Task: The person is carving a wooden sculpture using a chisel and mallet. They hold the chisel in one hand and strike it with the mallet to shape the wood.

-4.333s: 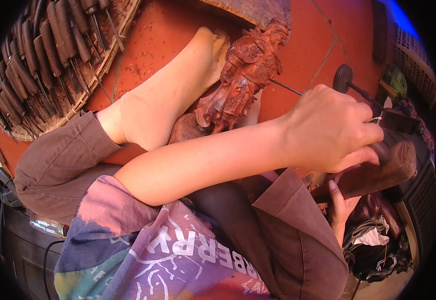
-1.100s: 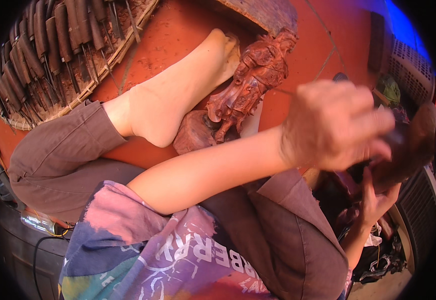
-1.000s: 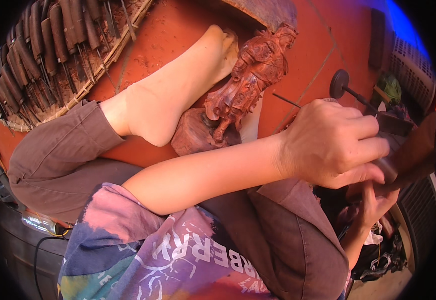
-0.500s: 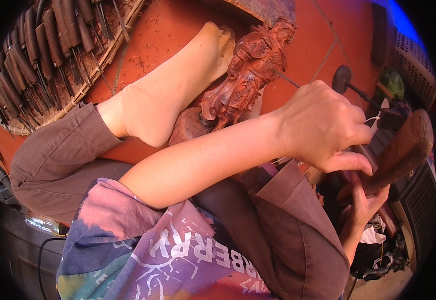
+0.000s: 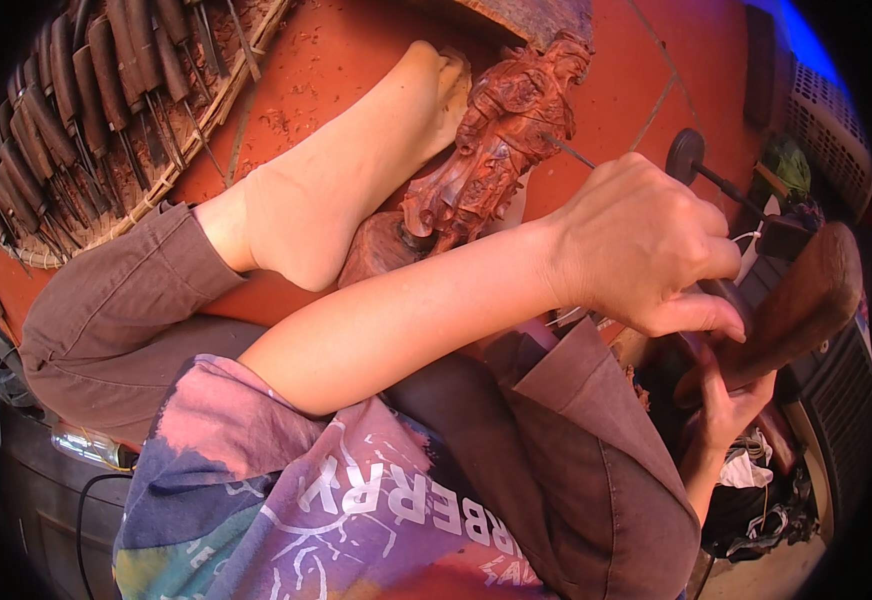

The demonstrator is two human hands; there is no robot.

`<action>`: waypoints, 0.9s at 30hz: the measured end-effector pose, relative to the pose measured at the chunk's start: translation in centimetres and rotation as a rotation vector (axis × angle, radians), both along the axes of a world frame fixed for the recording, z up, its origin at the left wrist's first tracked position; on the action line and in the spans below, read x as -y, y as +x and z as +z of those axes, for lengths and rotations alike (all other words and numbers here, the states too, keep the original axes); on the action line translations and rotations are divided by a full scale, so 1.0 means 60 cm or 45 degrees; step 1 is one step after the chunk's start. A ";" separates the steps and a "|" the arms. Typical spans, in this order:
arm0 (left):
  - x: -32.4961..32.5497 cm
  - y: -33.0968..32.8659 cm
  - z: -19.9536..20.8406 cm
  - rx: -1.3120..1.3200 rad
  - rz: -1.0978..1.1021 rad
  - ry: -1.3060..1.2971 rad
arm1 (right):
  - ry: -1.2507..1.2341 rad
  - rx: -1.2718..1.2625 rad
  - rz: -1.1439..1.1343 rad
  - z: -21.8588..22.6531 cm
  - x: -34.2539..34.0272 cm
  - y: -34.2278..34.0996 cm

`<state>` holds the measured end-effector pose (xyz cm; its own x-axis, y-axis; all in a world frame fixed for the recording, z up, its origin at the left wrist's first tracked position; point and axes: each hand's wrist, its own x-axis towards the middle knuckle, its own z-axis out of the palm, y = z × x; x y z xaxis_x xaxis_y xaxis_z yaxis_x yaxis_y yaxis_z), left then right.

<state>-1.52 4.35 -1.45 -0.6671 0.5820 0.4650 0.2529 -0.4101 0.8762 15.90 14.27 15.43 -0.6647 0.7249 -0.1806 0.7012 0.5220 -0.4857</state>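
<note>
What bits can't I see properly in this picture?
All in the head view:
Thin tool: handle mostly hidden by the left hand; tip too small to tell whether it touches the carved figure.
Wooden mallet: grip partly hidden by the right hand.
Figure's base: lower part covered by the left forearm.
Basket: cut off by the top edge.

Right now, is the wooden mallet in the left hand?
No, the right hand holds the mallet; the left hand grips a carving tool.
</note>
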 end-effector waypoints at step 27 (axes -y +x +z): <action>-0.047 -0.023 0.021 0.493 0.570 0.224 | 0.364 0.106 0.270 0.011 -0.041 -0.055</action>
